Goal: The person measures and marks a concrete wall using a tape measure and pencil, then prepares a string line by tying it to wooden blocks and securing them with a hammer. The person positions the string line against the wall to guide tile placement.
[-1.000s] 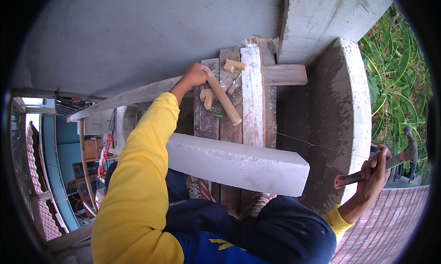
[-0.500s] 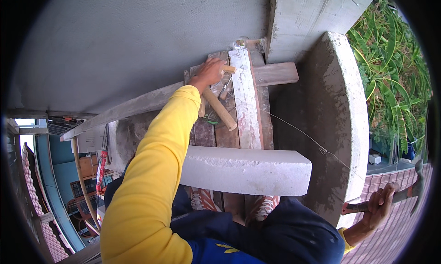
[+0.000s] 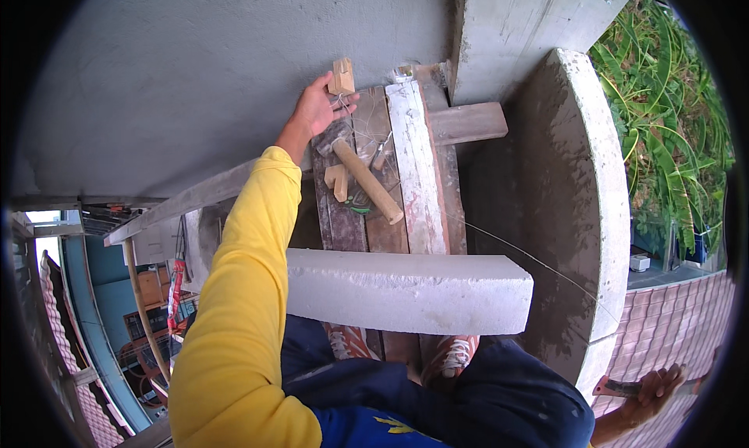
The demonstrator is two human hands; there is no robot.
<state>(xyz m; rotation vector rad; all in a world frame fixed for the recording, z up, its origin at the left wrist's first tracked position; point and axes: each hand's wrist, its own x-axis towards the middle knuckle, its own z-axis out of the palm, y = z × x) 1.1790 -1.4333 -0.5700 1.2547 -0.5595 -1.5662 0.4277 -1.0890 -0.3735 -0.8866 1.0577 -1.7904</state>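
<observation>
Left hand (image 3: 316, 111): seemingly pinching the wood block (image 3: 341, 78).
Right hand (image 3: 659, 387): wrapped round a hammer (image 3: 614, 386), well apart.
Block: beyond the left palm, apparently held up.
String (image 3: 530, 256): between the hands; moving the block calls for minding it.

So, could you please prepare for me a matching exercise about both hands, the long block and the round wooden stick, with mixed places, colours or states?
Column one:
1. left hand
2. right hand
3. long block
4. round wooden stick

Column two:
A. white, lying crosswise just beyond the shoes
B. brown, lying on the planks
C. holding a small wooden block
D. closed around a dark handle with a red end

Right pairs: 1-C, 2-D, 3-A, 4-B.
</observation>
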